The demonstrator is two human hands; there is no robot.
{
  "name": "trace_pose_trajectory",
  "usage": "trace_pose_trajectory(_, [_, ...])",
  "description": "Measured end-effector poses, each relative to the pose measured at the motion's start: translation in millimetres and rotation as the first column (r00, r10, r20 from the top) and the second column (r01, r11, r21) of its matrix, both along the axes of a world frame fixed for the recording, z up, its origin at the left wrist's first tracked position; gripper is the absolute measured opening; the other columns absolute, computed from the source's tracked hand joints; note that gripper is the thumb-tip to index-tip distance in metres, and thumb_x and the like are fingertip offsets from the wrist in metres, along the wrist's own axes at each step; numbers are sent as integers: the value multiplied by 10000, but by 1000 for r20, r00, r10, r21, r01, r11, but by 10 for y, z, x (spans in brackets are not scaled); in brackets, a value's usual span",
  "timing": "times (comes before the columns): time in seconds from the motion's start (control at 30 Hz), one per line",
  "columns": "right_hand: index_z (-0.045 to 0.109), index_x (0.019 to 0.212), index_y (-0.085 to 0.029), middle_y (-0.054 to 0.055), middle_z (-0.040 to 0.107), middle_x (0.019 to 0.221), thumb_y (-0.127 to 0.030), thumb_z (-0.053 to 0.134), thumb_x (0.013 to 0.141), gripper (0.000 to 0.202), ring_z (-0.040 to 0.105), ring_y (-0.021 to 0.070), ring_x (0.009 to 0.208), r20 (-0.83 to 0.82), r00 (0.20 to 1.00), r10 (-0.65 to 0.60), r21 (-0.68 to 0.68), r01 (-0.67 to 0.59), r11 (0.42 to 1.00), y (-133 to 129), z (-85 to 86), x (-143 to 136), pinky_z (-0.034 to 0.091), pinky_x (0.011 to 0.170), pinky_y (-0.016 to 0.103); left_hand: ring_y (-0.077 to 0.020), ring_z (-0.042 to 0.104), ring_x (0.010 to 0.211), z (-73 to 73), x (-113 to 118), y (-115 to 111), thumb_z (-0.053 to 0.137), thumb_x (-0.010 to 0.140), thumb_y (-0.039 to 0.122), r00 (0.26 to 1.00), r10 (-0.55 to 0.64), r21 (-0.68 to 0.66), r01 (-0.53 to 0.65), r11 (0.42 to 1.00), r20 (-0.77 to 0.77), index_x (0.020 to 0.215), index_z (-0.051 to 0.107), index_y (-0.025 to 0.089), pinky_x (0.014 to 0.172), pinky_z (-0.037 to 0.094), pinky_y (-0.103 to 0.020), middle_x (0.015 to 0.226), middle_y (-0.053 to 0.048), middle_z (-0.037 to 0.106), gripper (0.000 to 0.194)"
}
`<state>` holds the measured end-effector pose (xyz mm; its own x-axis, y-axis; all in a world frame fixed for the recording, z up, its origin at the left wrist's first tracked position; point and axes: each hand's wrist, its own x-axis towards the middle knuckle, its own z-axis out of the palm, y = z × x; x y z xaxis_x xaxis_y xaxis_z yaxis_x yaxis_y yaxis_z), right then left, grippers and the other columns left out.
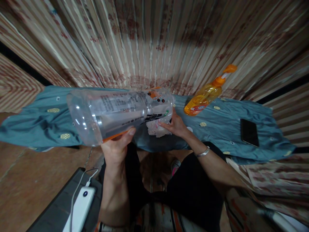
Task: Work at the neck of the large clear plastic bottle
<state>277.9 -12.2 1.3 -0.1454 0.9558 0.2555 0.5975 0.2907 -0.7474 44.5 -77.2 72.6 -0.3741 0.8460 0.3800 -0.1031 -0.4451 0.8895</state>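
A large clear plastic bottle [116, 112] with printed text and orange marks lies tilted sideways above the cloth, its rounded wide end to the left. My left hand [118, 143] grips it from below, thumb along its side. Close to the bottle's narrower right end is my right hand [177, 124], a silver bracelet on its wrist. Its fingers reach over a crumpled whitish piece [156, 129] beneath the bottle and appear closed on it. Partly hidden by the bottle, that piece could be tissue or thin plastic; I cannot tell which.
An orange pump bottle [202, 98] of liquid stands right of centre on the blue-green cloth [217, 129]. Farther right lies a black phone [249, 132]. A white power bank [80, 206] with a cable rests on a dark surface at lower left. Pleated curtains [149, 42] hang behind.
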Motion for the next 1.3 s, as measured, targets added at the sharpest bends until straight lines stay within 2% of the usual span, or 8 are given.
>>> trace_pose_trajectory(0.17, [368, 1509, -126, 144, 696, 1241, -542, 791, 726, 983, 704, 350, 1072, -11, 1000, -7, 3, 7, 1000, 11, -34, -5, 569, 955, 485, -218, 719, 757, -43, -48, 17, 893, 574, 469, 999, 28, 10, -28, 1000, -35, 1064, 708, 204, 785, 620, -394, 887, -39, 735, 587])
trace_pose_trajectory(0.47, [346, 1507, -163, 156, 678, 1291, -505, 781, 742, 943, 684, 358, 1145, -23, 999, 25, 8, -25, 1000, 34, -76, -23, 550, 980, 510, -213, 703, 685, -104, -124, 16, 844, 646, 468, 995, 24, -9, -25, 1000, -100, 1072, 718, 165, 730, 620, -383, 759, -26, 702, 538])
trace_pose_trajectory(0.63, [330, 1506, -173, 167, 636, 1362, -504, 773, 747, 938, 646, 356, 1213, -38, 999, 38, 8, -38, 999, 51, -93, -31, 506, 1039, 525, -200, 701, 682, -114, -150, 13, 826, 668, 435, 994, 1, -29, -4, 1000, -113, 847, 707, 157, 727, 617, -362, 753, -35, 706, 352])
trace_pose_trajectory(0.73, [331, 1503, -168, 173, 630, 1367, -495, 778, 741, 943, 654, 351, 1199, -46, 998, 42, -9, -43, 999, 52, -83, -30, 503, 1038, 520, -184, 685, 643, -97, -134, 22, 829, 655, 440, 994, 19, -18, -21, 1000, -103, 765, 689, 159, 683, 613, -339, 731, -32, 702, 333])
trace_pose_trajectory(0.83, [336, 1501, -176, 166, 632, 1365, -482, 783, 742, 933, 652, 346, 1201, -53, 998, 45, -7, -46, 999, 54, -77, -31, 506, 1031, 512, -186, 682, 645, -68, -106, 35, 840, 631, 446, 996, 27, -17, -28, 999, -82, 854, 708, 156, 692, 612, -348, 740, -30, 698, 390])
trace_pose_trajectory(0.93, [333, 1502, -206, 143, 645, 1353, -464, 797, 735, 933, 652, 342, 1201, -57, 997, 43, 10, -42, 999, 59, -83, -38, 509, 1022, 508, -193, 686, 651, -33, -84, 44, 853, 607, 444, 998, 19, -26, -21, 999, -61, 1073, 701, 148, 707, 612, -365, 764, -31, 697, 572])
trace_pose_trajectory(1.0, [330, 1504, -200, 142, 653, 1338, -456, 807, 724, 949, 661, 344, 1184, -55, 998, 35, 4, -35, 999, 64, -87, -44, 516, 1012, 504, -192, 687, 641, -11, -77, 48, 862, 593, 434, 998, 19, -34, -21, 999, -55, 1132, 686, 147, 691, 611, -357, 757, -27, 694, 635])
trace_pose_trajectory(1.3, [342, 1500, -204, 142, 654, 1335, -464, 805, 717, 946, 663, 343, 1173, -48, 998, 27, -13, -28, 1000, 73, -67, -44, 515, 1011, 503, -197, 684, 611, 34, -89, 79, 863, 593, 427, 996, 23, -27, -26, 999, -89, 938, 716, 157, 642, 612, -348, 700, -31, 689, 462])
